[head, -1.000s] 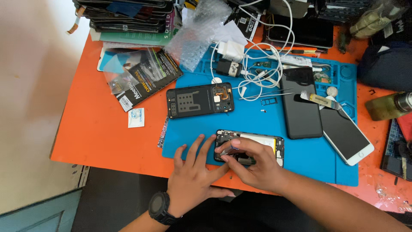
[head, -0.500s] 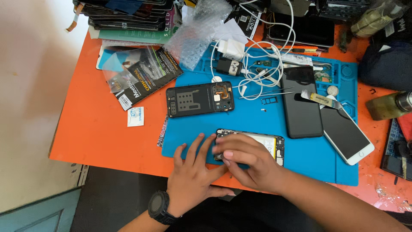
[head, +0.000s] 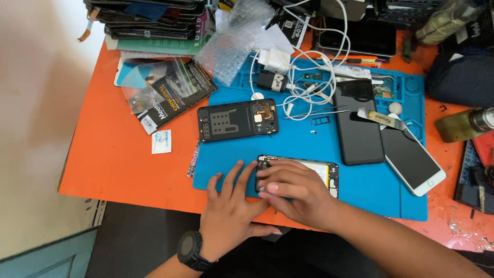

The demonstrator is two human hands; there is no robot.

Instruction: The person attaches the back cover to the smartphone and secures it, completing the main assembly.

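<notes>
An opened phone (head: 323,170) with its back off lies on the blue work mat (head: 309,139) near the table's front edge. My right hand (head: 296,193) covers its left half, fingers pressed down on it. My left hand (head: 229,211), with a black wristwatch, lies flat on the mat beside the phone, its fingertips touching the phone's left end. A removed black back cover (head: 237,119) lies on the mat above my hands.
A black phone (head: 357,123) and a white phone (head: 414,159) lie at the mat's right. Tangled white cables and chargers (head: 298,77), tweezers (head: 316,110), packaged parts (head: 164,95), bubble wrap (head: 231,44) and stacked boxes (head: 149,20) crowd the orange table (head: 113,154).
My right hand has shifted slightly left over the opened phone's left end. My left hand stays spread on the mat beside it.
</notes>
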